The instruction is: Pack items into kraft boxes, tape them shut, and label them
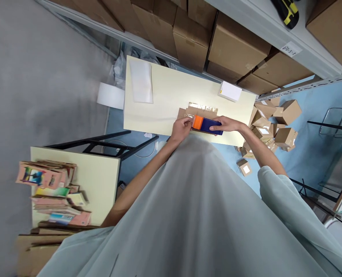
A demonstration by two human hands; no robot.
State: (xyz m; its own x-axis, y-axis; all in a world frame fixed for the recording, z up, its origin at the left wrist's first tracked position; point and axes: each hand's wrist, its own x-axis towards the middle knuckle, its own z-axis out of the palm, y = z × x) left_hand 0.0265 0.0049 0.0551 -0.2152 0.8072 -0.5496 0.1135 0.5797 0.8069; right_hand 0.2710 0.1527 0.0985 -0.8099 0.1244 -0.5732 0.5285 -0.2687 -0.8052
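Observation:
A slim dark blue and orange box (pixel 208 124) is held over a piece of brown cardboard (pixel 205 112) at the near edge of the cream table. My right hand (pixel 223 124) grips its blue end, thumb on top and fingers underneath. At the orange end, my left hand (pixel 183 127) has its fingers pinched together. Something clear and shiny shows by those fingertips, but I cannot make out what they hold. Shiny clear tape (pixel 202 107) runs along the cardboard's far edge.
On the table (pixel 171 92) lie a white foam sheet (pixel 141 81) and a white box (pixel 230 91). Shelves of cartons (pixel 237 42) stand behind. Small cartons (pixel 263 127) are piled on the floor at right. A side table (pixel 102 173) at left bears flattened packaging (pixel 55 192).

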